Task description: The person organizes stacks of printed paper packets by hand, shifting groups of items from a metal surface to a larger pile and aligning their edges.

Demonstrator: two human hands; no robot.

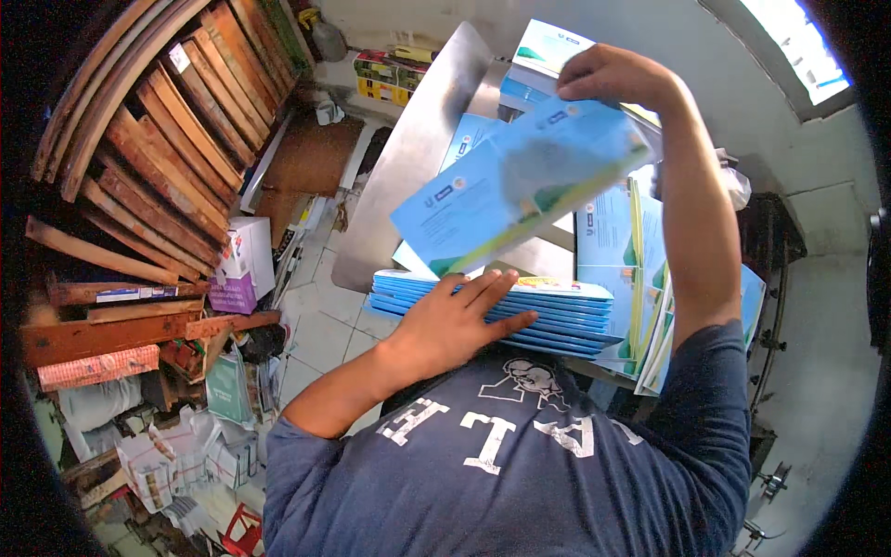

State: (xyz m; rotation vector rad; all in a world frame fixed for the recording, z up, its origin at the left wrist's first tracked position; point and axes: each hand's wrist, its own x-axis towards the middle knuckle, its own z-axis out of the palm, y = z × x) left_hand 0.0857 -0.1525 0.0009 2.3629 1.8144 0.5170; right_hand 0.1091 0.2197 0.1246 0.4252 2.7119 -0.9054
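Observation:
My right hand (603,74) pinches the upper edge of a wide blue printed sheet (455,209). The sheet hangs tilted over the metal table (357,246), with green hills and a yellow-green band along its lower edge. Close to my body lies a stack of blue folded booklets (557,320), their edges facing me. On its left part rests my left hand (455,316), fingers spread and holding nothing. Right of the stack, more blue printed sheets (608,241) lie overlapping. Behind my right hand is a pile of similar printed pieces (548,46).
Wooden boards (176,121) lean in a rack at the left, beside a purple and white box (243,269). Loose papers and cartons (176,455) clutter the lower left floor. Yellow and red packs (385,79) sit by the back wall. A bright window (789,42) is at upper right.

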